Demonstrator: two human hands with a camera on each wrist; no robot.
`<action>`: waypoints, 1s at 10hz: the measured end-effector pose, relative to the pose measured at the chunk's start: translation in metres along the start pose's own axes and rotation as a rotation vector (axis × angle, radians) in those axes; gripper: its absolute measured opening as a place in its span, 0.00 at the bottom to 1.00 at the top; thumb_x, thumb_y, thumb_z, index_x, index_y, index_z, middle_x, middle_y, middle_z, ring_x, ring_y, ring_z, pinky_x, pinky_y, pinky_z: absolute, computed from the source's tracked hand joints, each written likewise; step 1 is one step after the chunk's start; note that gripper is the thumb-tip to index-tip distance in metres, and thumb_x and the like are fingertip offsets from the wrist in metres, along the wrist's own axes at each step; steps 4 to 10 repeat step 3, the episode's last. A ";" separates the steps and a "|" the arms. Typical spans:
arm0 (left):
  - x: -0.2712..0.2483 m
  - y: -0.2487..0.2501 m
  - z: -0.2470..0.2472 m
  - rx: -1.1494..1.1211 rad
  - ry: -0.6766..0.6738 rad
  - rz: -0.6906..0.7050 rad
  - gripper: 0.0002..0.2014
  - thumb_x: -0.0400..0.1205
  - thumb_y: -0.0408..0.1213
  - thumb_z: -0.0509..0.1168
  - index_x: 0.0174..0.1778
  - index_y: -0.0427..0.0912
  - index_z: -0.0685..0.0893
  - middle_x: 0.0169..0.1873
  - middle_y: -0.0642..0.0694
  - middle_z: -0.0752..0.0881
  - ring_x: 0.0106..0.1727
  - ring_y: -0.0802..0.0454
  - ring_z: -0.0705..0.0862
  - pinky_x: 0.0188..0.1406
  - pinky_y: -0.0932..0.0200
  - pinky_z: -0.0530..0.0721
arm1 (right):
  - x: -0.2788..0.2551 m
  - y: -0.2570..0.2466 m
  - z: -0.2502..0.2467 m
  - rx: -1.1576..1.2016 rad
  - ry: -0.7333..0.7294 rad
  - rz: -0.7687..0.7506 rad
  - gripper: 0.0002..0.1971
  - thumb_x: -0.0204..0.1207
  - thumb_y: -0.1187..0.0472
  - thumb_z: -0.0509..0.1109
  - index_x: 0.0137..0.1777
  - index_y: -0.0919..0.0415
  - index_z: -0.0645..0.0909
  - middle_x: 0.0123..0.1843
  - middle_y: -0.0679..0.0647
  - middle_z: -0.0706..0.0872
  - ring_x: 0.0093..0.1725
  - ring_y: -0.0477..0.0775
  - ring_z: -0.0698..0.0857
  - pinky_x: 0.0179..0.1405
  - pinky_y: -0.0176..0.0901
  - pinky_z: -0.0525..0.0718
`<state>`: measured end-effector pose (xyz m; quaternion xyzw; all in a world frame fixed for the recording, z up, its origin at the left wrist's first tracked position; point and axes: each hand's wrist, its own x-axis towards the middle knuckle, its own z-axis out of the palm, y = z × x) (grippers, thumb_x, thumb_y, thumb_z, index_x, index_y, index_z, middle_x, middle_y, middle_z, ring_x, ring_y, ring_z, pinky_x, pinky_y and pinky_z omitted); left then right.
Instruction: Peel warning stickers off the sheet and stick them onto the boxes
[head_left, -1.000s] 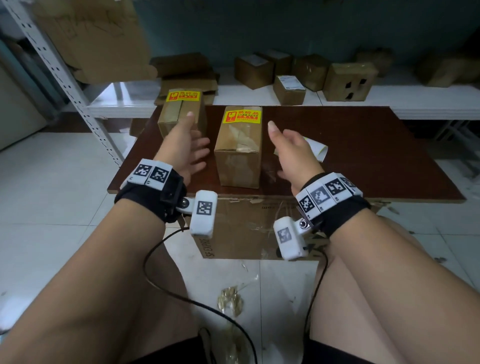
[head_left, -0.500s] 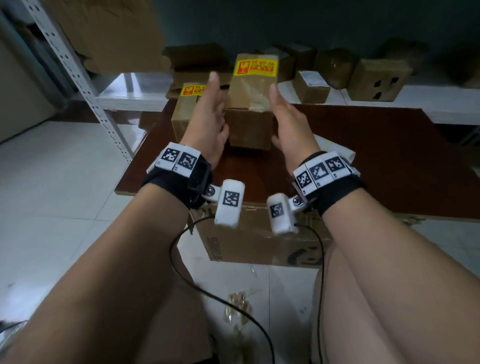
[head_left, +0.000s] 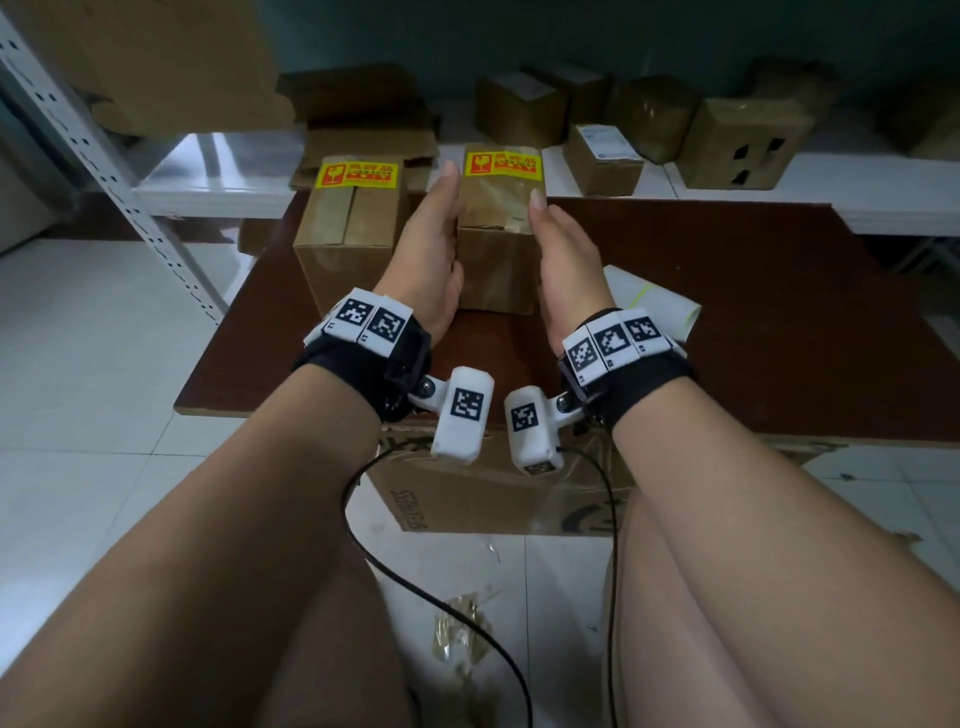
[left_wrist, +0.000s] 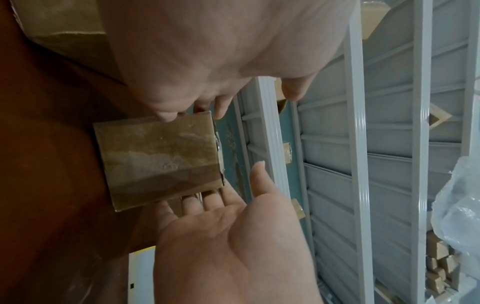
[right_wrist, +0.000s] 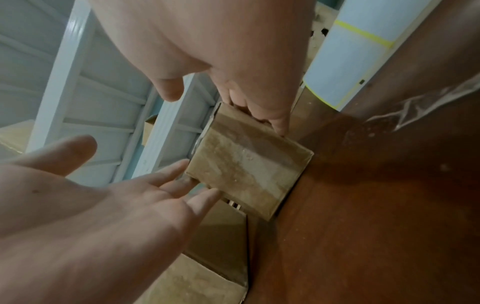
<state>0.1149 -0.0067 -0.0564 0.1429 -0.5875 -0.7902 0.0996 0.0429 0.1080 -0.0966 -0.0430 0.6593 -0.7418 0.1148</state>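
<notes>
Centre frame, between both hands: stickered box (head_left: 497, 244).
Left hand (head_left: 434, 249) and right hand (head_left: 563, 254) flat on opposite sides, fingers straight, equally near. Long axis runs away from the person; second box (head_left: 350, 228) just left on the worktop (head_left: 779, 322).

White tiled floor (head_left: 67, 415); dark brown table (head_left: 779, 332); white metal shelving (head_left: 218, 179); teal wall (head_left: 467, 36); dim light.

Black wrist straps (head_left: 358, 364) carry white tag blocks and white cameras (head_left: 464, 414) (black cables trailing).
</notes>
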 end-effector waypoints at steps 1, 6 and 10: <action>-0.009 0.005 0.007 0.011 0.000 0.009 0.24 0.97 0.52 0.50 0.66 0.39 0.84 0.40 0.56 0.97 0.42 0.68 0.94 0.39 0.72 0.88 | -0.008 -0.007 -0.004 -0.040 -0.004 0.023 0.38 0.73 0.25 0.72 0.77 0.48 0.84 0.72 0.47 0.91 0.72 0.49 0.88 0.74 0.57 0.84; -0.022 0.018 0.010 -0.004 0.080 0.094 0.14 0.96 0.45 0.53 0.55 0.47 0.84 0.33 0.59 0.94 0.34 0.68 0.92 0.34 0.67 0.87 | -0.028 -0.041 -0.021 -0.013 0.012 0.045 0.18 0.91 0.40 0.65 0.74 0.46 0.81 0.58 0.40 0.90 0.50 0.31 0.86 0.52 0.28 0.79; -0.022 0.018 0.010 -0.004 0.080 0.094 0.14 0.96 0.45 0.53 0.55 0.47 0.84 0.33 0.59 0.94 0.34 0.68 0.92 0.34 0.67 0.87 | -0.028 -0.041 -0.021 -0.013 0.012 0.045 0.18 0.91 0.40 0.65 0.74 0.46 0.81 0.58 0.40 0.90 0.50 0.31 0.86 0.52 0.28 0.79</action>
